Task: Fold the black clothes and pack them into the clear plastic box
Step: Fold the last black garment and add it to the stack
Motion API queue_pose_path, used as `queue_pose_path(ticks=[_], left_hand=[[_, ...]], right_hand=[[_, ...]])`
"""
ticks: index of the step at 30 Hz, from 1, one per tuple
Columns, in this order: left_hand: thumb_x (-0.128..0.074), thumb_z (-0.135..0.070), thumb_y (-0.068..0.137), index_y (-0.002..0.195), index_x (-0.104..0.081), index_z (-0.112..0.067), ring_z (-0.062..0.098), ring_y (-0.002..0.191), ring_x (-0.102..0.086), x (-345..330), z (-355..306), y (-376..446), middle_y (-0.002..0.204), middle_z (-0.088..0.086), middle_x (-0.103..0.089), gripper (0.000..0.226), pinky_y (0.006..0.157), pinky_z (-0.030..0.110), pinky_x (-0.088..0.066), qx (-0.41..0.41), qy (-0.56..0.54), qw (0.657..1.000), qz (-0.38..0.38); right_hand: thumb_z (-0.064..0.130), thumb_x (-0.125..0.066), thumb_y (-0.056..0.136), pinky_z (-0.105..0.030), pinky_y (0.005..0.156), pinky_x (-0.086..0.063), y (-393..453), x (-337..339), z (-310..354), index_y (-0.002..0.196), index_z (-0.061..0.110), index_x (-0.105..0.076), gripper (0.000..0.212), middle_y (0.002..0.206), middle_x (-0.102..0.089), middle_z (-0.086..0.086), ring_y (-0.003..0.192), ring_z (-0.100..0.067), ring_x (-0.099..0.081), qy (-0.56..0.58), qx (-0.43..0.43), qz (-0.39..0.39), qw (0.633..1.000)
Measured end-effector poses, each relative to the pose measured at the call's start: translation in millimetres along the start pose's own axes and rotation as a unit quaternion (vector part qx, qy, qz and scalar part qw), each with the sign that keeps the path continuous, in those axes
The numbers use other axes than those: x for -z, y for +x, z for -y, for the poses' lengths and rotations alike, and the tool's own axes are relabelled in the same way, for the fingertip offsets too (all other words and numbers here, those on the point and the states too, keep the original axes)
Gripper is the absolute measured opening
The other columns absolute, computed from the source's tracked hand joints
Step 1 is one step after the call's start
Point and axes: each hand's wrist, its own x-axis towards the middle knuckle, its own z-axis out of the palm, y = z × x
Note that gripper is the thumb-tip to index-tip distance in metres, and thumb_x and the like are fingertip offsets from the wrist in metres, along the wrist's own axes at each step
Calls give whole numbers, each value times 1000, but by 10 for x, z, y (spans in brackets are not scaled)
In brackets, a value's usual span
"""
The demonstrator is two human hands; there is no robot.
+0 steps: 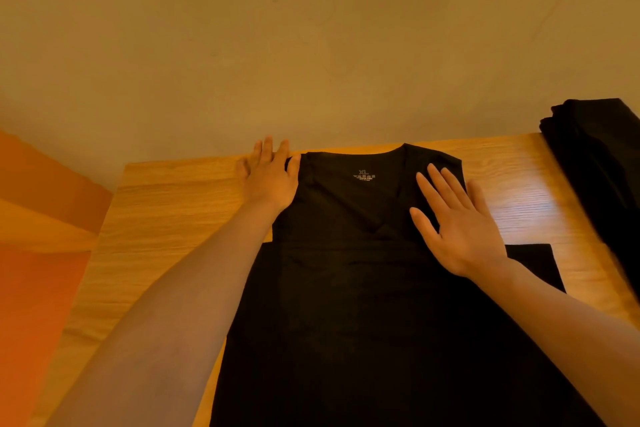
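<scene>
Plain beige wall rises behind a wooden surface (pixel 180 204), with an orange area off its left edge. A black sleeveless V-neck shirt (pixel 346 288) lies flat on the surface, its neckline and printed XL label at the far end and its long axis running from the wall toward the person. Its lower body spreads wide near the bottom of the view, and a flap of black cloth sticks out sideways under the right forearm.

The left hand (pixel 270 180) lies flat with fingers spread, at the shirt's far left shoulder, its fingertips partly on the bare wood beside the strap. The right hand (pixel 457 222) lies flat too, fingers straight and slightly splayed, pressing the cloth at the right shoulder, just beside the V of the neck. Neither hand pinches anything.

Both shoulders sit directly under or just beside the hands, so each hand is equally placed for its own side. The shirt looks smoothed and ready for a first fold, probably a side brought inward along the long axis.

A pile of black clothes (pixel 602 177) sits at the far right of the surface, well apart from the shirt and not in the way of a fold. No clear plastic box is in view, so which way the packing will go cannot be told.
</scene>
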Motion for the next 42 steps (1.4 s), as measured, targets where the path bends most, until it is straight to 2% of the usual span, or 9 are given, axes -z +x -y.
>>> queue_pose_path(ticks=[3, 7, 10, 14, 18, 23, 30, 37, 42], left_hand=[[-30, -44, 103, 143, -41, -24, 17, 145, -18, -18, -2, -3, 157, 1, -27, 47, 112, 41, -11, -13, -42, 996, -83], [-53, -29, 97, 114, -65, -17, 18, 117, -54, -54, -27, -262, 126, 1, -59, 24, 97, 34, -22, -188, -49, 948, -253], [-55, -22, 95, 99, -69, -13, 18, 99, -61, -100, -46, -509, 104, 2, -66, 17, 93, 35, -32, -261, -54, 912, -311], [-43, -34, 98, 115, -66, -10, 23, 110, -59, -166, 9, -675, 116, 7, -65, 37, 95, 33, -41, -214, -76, 945, -234], [-16, -59, 93, 149, -32, -22, 17, 147, -15, -173, 30, -679, 158, 1, -24, 69, 119, 38, -11, -159, -23, 983, -91], [2, -72, 84, 153, 2, -32, 13, 147, 15, -200, 52, -621, 161, -4, 9, 80, 119, 42, 8, -112, 61, 991, -32], [2, -68, 89, 154, -4, -29, 12, 147, 10, -72, -54, -574, 161, -3, 4, 76, 116, 39, 14, -150, 37, 983, -102], [-4, -64, 93, 152, 5, -31, 10, 146, 16, -137, -97, -431, 161, -4, 9, 69, 119, 41, 9, -108, 54, 993, -1], [-10, -57, 98, 153, -14, -25, 12, 148, -3, -16, 29, -618, 161, -2, -12, 64, 118, 39, 2, -137, -38, 987, -79]], right_hand=[[63, 3, 90, -40, 119, 10, -10, -6, -3, 151, 33, 4, 68, 158, 13, 10, 143, -6, 21, 1, 0, -2, 1000], [63, 3, 89, -39, 119, 12, -15, -4, -4, 151, 34, 4, 68, 158, 12, 11, 143, -6, 21, 10, -2, -7, 1000], [64, 2, 88, -38, 118, 12, -9, -6, 3, 153, 31, -1, 72, 159, 9, 10, 144, -6, 19, 19, -4, -14, 1000], [66, -3, 84, -40, 117, 15, 97, 32, 26, 153, 22, -12, 82, 161, 2, 3, 145, -10, 12, 21, -17, -30, 999], [69, 2, 82, -40, 117, 14, 192, 21, 7, 153, 25, -1, 84, 160, 12, 5, 144, -10, 18, 7, -19, -16, 1000], [72, 3, 80, -40, 117, 16, 226, 36, -35, 153, 26, 2, 86, 160, 14, 4, 144, -11, 19, 2, -33, -4, 999], [69, -1, 85, -40, 117, 15, 328, 87, -61, 153, 26, -4, 80, 161, 4, 3, 146, -11, 13, -8, 14, -24, 1000], [69, 3, 83, -38, 118, 14, 383, 71, -130, 152, 29, 1, 79, 160, 9, 7, 144, -8, 17, 10, 18, 4, 1000], [57, -14, 95, -38, 120, 4, 196, 220, -239, 151, 20, -22, 68, 160, -11, 2, 147, -11, 0, 62, 36, -40, 997]])
